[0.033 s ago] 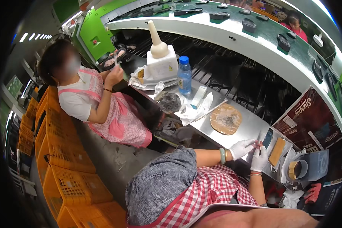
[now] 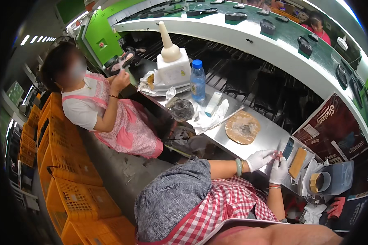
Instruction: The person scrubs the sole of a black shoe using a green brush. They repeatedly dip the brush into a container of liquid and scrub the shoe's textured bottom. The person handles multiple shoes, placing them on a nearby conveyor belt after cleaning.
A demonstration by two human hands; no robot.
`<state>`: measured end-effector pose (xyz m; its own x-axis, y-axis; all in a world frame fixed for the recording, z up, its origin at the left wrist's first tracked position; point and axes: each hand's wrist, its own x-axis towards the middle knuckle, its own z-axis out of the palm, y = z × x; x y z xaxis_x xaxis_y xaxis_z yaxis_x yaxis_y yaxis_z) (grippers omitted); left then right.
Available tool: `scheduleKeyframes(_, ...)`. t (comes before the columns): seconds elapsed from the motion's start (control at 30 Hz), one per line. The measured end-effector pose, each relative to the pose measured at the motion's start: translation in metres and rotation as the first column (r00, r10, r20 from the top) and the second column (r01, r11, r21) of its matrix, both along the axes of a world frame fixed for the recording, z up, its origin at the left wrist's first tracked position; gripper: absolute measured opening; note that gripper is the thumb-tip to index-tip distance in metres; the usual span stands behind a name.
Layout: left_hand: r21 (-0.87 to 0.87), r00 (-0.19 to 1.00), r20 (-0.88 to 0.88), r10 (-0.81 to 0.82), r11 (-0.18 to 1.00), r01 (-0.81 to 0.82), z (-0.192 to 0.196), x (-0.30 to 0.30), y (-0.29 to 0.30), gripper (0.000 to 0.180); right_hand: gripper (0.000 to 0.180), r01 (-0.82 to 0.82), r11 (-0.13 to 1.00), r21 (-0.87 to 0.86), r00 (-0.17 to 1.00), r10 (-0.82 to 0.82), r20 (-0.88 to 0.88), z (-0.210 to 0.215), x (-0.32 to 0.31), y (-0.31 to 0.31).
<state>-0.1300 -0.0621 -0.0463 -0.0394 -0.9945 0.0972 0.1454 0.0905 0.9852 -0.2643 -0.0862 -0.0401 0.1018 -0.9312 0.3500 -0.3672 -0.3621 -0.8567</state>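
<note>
My left hand [image 2: 261, 160] and my right hand [image 2: 278, 171] meet at the table's near edge, both in white gloves with bare fingertips. Their fingers are pinched together, touching at the tips. Whatever they hold, if anything, is too small to make out. Just beyond my fingers lies a dark blue flat piece [image 2: 288, 148]. A tan block [image 2: 298, 162] rests to the right of it. Left of my hands, on the metal table [image 2: 270, 132], is a round brown pad [image 2: 243, 128] with a grey smear in its middle.
A blue-capped bottle [image 2: 198, 83], a white container with a cone-shaped top [image 2: 174, 67] and crumpled white cloth [image 2: 208, 121] stand farther left. At right are a clear plastic bin [image 2: 341, 176] and tape roll [image 2: 315, 182]. Shoe soles [image 2: 236, 16] lie on the green conveyor; a co-worker [image 2: 110, 110] stands left.
The co-worker's hands and the dark shoe part in them have shifted slightly. My own hands keep the same place and pose.
</note>
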Motion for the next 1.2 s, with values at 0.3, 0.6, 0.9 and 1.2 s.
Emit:
scheduleKeyframes(0.3,0.007,0.999,-0.012,-0.034,0.999,0.035,0.008,0.003,0.006,0.035,0.008,0.025,0.998,0.064,0.980,-0.037,0.195,-0.028,-0.011,-0.007)
scheduleKeyframes(0.6,-0.051,0.994,0.104,-0.018,0.998,0.023,0.007,0.005,0.008,0.035,0.005,0.033,0.978,0.206,0.931,-0.105,0.351,0.000,0.000,0.010)
scheduleKeyframes(0.9,-0.013,0.996,-0.047,-0.072,0.997,0.072,0.010,0.004,0.011,0.035,0.014,0.113,0.987,0.117,0.968,-0.136,0.211,-0.015,-0.006,0.004)
scheduleKeyframes(1.2,-0.028,0.996,-0.061,-0.070,0.997,0.068,0.004,0.003,0.010,0.037,0.019,0.130,0.991,0.029,0.990,-0.131,0.054,0.001,-0.001,0.008)
